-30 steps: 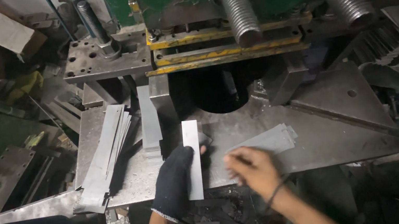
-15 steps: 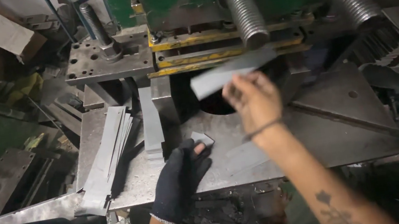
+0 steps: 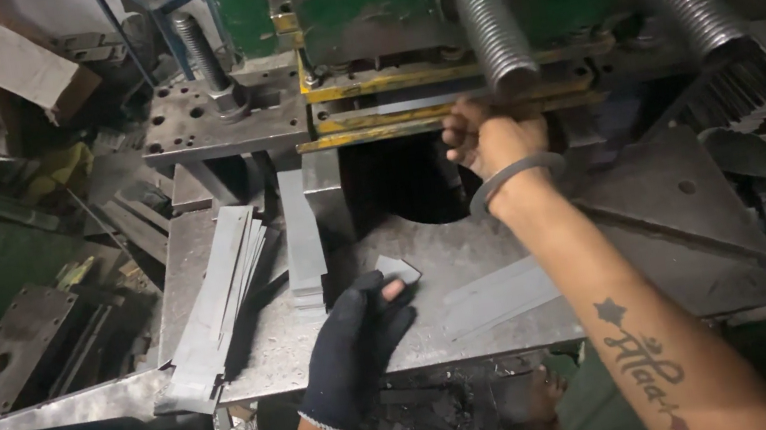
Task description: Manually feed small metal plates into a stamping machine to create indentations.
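Note:
My right hand (image 3: 482,134), bare with a metal bangle on the wrist, reaches forward to the slot of the green press and grips a flat metal strip (image 3: 427,100) that lies in the yellow-edged die gap. My left hand (image 3: 357,345) wears a dark glove and rests on the grey steel press table (image 3: 391,335). Its fingertips hold a small cut piece of sheet metal (image 3: 398,268) against the table. Another flat strip (image 3: 496,296) lies on the table just right of the gloved hand.
Stacks of cut metal strips (image 3: 219,300) lean at the table's left, with a second neat pile (image 3: 302,242) beside them. Two big threaded bolts (image 3: 491,22) hang above the die. A round hole (image 3: 414,185) opens in the table. Scrap and plates crowd the left side.
My right hand lifted a strip off the table and carried it forward into the press slot. My gloved left hand stayed on the table, now pinning a small cut piece.

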